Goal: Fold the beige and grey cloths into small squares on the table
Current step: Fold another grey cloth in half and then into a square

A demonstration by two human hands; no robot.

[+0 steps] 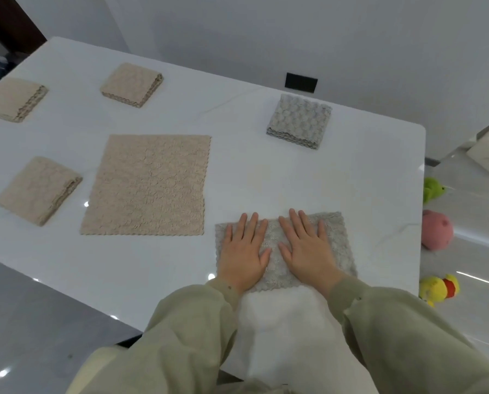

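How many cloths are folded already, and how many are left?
Done: three folded beige fleecy squares and one folded grey fleecy square. In hand: the left hand and right hand press a part-folded grey cloth flat. Left: the big open beige cloth.

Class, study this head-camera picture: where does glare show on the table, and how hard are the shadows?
Head view: small white glints dot the glossy table, one beside the flat beige cloth, one near the left hand; lighting is soft and even, with barely any shadow beside the folded grey cloth; the whole picture is slightly soft.
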